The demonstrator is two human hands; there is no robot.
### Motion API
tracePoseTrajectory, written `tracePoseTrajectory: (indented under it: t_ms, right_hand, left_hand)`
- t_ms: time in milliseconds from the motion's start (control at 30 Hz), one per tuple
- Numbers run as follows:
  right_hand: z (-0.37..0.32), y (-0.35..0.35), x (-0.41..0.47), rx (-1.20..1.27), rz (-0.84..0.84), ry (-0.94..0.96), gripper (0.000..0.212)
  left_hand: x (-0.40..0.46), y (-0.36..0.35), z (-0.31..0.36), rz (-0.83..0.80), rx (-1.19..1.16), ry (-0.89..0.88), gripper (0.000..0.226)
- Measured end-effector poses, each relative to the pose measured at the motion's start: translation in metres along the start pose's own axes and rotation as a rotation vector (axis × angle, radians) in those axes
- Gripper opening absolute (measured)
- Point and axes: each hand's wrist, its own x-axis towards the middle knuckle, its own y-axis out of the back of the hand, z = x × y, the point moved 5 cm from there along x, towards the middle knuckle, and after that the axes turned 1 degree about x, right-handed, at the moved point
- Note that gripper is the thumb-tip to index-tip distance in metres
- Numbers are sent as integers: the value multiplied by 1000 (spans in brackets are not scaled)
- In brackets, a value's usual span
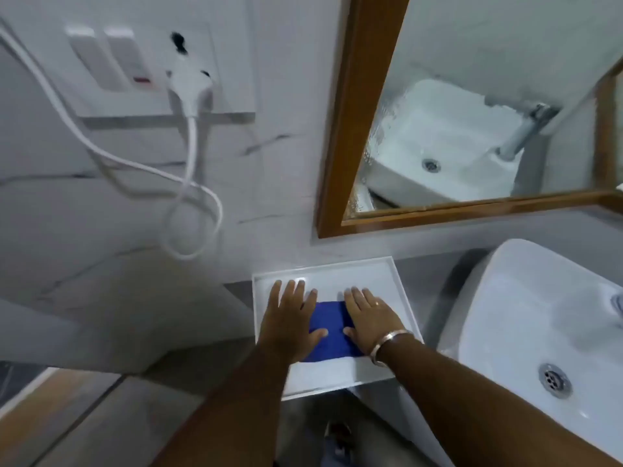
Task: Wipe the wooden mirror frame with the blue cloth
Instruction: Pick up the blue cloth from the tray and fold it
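A folded blue cloth [328,332] lies on a white tray-like shelf [371,267] below the mirror. My left hand [290,321] rests flat on the cloth's left part, fingers spread. On its right part my right hand [371,318] lies flat too, with a ring and a metal bangle at the wrist. Neither hand grips the cloth. The wooden mirror frame [350,106] hangs on the wall above, its left rail and bottom rail in view. The glass reflects the basin.
A white wash basin [526,318] with a metal drain stands right of the shelf. On the marble wall at the left is a switch plate with a white plug [190,84] and a looping white cable [188,210]. Floor shows below.
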Motion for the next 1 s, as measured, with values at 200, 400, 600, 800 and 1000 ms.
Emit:
tracePoseTrajectory:
  t_ms: [200, 400, 600, 800, 1000]
  right_hand:
    - [-4, -14, 20, 229, 53, -112, 87]
    - [1, 12, 11, 54, 27, -35, 41]
    - [-12, 85, -21, 176, -42, -34, 20]
    - [-13, 245, -85, 137, 281, -19, 19]
    - [-13, 430, -171, 163, 597, 63, 16]
  left_hand:
    - [31, -16, -11, -3, 56, -73, 68]
    - [29, 1, -13, -118, -221, -67, 35]
    - [7, 84, -25, -179, -245, -91, 23]
    - [-7, 263, -29, 127, -92, -257, 20]
    - [-44, 464, -26, 574, 75, -328, 28]
